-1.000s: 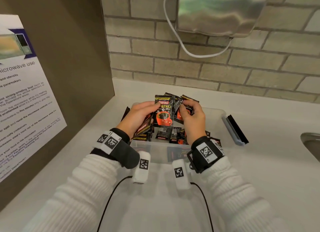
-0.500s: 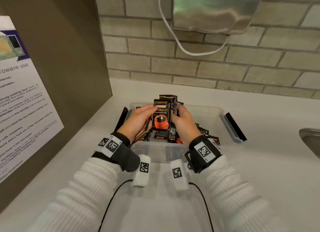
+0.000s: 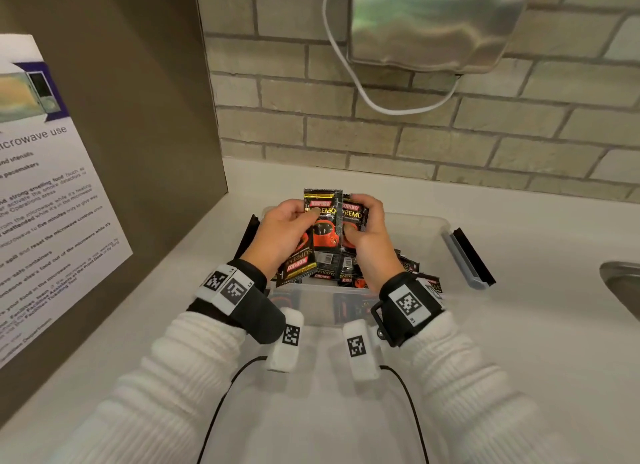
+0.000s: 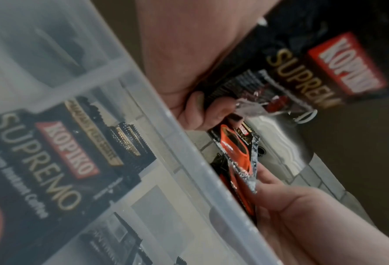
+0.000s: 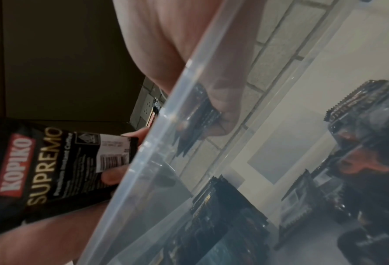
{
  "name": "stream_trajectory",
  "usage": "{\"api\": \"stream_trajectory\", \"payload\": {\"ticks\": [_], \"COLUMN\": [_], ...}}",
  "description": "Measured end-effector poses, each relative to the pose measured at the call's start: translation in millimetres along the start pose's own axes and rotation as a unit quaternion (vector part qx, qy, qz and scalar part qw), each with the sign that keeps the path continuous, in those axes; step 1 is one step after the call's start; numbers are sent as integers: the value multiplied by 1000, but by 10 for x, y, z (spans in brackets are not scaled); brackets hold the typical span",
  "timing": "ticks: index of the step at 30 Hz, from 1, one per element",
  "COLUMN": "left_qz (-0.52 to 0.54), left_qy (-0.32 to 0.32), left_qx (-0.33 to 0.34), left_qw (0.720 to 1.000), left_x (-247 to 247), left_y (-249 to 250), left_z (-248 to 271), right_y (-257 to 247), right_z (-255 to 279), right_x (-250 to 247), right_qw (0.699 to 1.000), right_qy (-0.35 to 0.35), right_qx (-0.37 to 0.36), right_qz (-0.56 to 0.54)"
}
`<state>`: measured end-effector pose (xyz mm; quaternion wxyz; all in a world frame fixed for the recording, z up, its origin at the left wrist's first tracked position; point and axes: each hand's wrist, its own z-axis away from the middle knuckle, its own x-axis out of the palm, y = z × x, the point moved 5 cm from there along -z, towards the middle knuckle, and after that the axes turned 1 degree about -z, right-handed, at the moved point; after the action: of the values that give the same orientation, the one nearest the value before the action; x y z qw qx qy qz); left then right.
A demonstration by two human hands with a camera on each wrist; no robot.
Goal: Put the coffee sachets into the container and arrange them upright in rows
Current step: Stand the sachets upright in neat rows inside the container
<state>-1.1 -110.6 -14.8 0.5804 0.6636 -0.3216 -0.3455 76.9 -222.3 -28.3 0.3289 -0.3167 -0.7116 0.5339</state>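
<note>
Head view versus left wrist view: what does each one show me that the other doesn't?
Only the head view shows both hands from above: the left hand and right hand hold black-and-red Kopiko coffee sachets upright over the clear plastic container, with the white counter, steel sink edge and brick wall.

Only the left wrist view looks through the container's translucent side wall, showing a sachet lying flat against it.

Both show held sachets, both hands and loose sachets, not yet in rows.
</note>
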Motion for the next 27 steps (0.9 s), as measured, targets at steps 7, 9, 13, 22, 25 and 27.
{"api": "stream_trajectory", "payload": {"ticks": [7, 9, 13, 22, 25, 27], "left_qz": [-31, -44, -49, -56, -16, 4], "left_qy": [142, 137, 28, 2, 44, 49], "left_qx": [3, 4, 13, 10, 17, 16], "left_qw": [989, 990, 998, 998, 999, 999], "left_x": [-222, -246, -63, 54, -34, -67], "left_y": [-47, -56, -4, -34, -33, -35], "left_z": [-57, -77, -25, -71, -117, -127], "right_y": [-18, 1, 30, 129, 169, 190], "right_z": [-22, -48, -79, -31, -89, -110], "right_x": [-130, -142, -2, 20, -78, -102], "right_qw": [993, 988, 994, 991, 993, 993], "right_qy": [68, 56, -1, -37, 36, 52], "right_qx": [-14, -23, 21, 95, 91, 93], "right_qz": [-91, -140, -106, -85, -63, -57]}}
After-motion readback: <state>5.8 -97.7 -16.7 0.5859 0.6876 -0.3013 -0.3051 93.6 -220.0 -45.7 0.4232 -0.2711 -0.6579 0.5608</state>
